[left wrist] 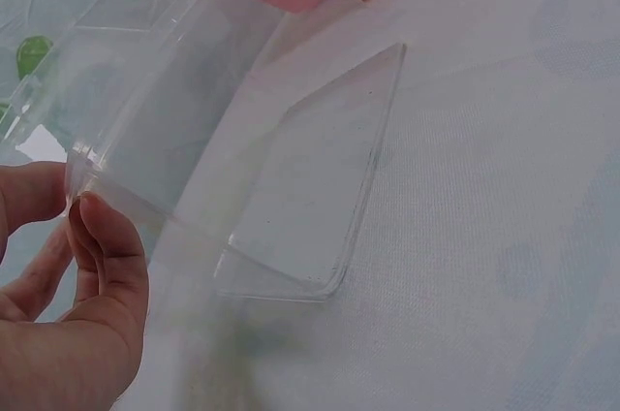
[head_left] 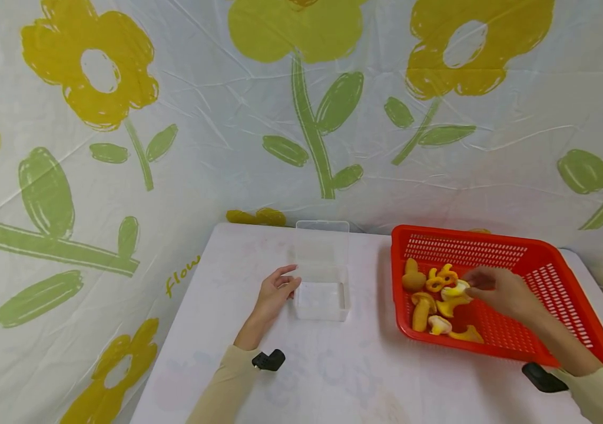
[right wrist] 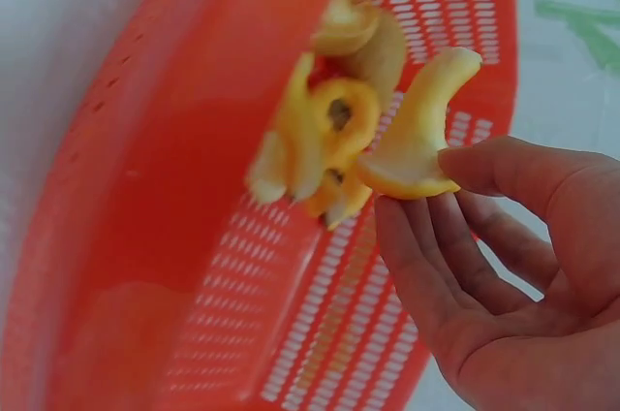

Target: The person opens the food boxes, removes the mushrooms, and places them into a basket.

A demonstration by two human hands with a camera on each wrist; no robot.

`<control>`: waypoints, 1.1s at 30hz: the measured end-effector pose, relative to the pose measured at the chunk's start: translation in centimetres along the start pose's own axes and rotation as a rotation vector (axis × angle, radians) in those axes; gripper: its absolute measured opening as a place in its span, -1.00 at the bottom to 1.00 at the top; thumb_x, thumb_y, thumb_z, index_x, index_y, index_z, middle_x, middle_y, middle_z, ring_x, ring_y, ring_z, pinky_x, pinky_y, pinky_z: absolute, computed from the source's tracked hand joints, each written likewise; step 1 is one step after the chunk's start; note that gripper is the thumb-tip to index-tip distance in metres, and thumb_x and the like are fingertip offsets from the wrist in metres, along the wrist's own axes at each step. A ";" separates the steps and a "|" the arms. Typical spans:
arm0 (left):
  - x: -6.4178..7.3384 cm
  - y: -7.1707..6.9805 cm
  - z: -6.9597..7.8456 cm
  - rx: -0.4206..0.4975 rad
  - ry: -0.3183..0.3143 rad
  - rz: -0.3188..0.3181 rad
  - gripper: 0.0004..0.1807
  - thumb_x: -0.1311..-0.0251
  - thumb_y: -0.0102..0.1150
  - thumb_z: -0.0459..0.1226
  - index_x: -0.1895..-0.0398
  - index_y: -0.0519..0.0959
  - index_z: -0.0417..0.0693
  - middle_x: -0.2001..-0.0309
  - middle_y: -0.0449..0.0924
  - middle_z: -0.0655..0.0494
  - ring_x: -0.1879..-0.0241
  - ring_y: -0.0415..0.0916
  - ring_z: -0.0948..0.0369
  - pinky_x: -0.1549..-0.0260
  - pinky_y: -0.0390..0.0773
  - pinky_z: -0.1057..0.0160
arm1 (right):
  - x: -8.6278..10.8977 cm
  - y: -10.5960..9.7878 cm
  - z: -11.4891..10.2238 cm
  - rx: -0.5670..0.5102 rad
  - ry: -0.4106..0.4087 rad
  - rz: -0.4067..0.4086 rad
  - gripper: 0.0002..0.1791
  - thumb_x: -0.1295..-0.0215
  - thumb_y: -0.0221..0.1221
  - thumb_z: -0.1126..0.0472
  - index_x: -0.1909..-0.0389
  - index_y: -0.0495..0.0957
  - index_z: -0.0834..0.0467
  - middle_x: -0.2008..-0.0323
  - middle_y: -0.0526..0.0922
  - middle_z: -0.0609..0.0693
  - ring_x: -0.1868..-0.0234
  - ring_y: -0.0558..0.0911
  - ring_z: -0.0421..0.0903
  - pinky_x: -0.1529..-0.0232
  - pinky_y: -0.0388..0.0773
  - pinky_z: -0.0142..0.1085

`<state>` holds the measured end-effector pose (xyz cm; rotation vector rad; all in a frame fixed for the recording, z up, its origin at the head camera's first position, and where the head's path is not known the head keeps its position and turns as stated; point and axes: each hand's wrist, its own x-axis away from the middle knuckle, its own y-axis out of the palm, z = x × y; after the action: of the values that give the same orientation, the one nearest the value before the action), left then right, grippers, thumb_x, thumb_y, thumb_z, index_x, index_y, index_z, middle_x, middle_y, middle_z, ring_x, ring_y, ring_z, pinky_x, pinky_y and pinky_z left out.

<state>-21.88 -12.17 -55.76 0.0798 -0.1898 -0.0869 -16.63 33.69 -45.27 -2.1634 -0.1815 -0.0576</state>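
Observation:
My left hand [head_left: 275, 291] is at the left side of a clear plastic box [head_left: 322, 312], whose lid [head_left: 322, 241] stands raised at the back. In the left wrist view, thumb and fingers pinch the edge of the box [left wrist: 145, 178]. Over the red basket [head_left: 404, 327], my right hand [head_left: 508, 291] pinches a yellow mushroom with a curved stem [right wrist: 426, 125] between thumb and fingertips. Below it lie several more mushrooms, among them a brown one with a thick stem [head_left: 420, 318], a tan one [head_left: 414, 281] and a yellow ring-shaped piece [head_left: 434, 284].
The perforated basket stands on the right of a white-covered table [head_left: 216, 282], with its mushrooms gathered at the left end. A pale cloth with printed flowers [head_left: 201, 147] hangs behind the table and along its left side.

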 end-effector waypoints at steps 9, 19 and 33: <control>0.1 0.1 0.8 0.013 -0.012 -0.017 -0.49 -0.37 0.26 -0.41 -0.36 0.46 -0.30 0.28 0.54 0.08 0.35 0.46 0.18 0.38 0.53 0.41 | 0.5 -0.1 3.0 0.037 0.046 -0.043 -0.71 -0.23 0.37 0.37 0.10 0.61 0.45 0.24 0.70 0.27 0.24 0.66 0.13 0.30 0.72 -0.11; 1.8 0.4 3.5 0.021 -0.014 -0.030 -0.49 -0.37 0.24 -0.44 -0.35 0.44 -0.38 0.26 0.56 0.02 0.32 0.47 0.11 0.35 0.54 0.39 | 0.3 0.9 3.9 0.024 0.102 -0.153 -0.75 -0.22 0.34 0.43 0.13 0.59 0.48 0.28 0.70 0.23 0.30 0.64 0.02 0.26 0.71 -0.05; 1.8 0.3 3.4 0.022 -0.014 -0.029 -0.50 -0.36 0.25 -0.44 -0.34 0.45 -0.37 0.27 0.56 0.04 0.33 0.47 0.14 0.35 0.54 0.39 | 0.5 1.4 3.7 0.036 0.072 -0.195 -0.83 -0.23 0.36 0.42 0.20 0.62 0.40 0.28 0.71 0.16 0.27 0.62 0.02 0.27 0.69 -0.19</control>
<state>-20.75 -12.32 -52.11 0.1035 -0.2037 -0.1138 -16.05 35.97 -48.44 -2.0982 -0.3487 -0.2421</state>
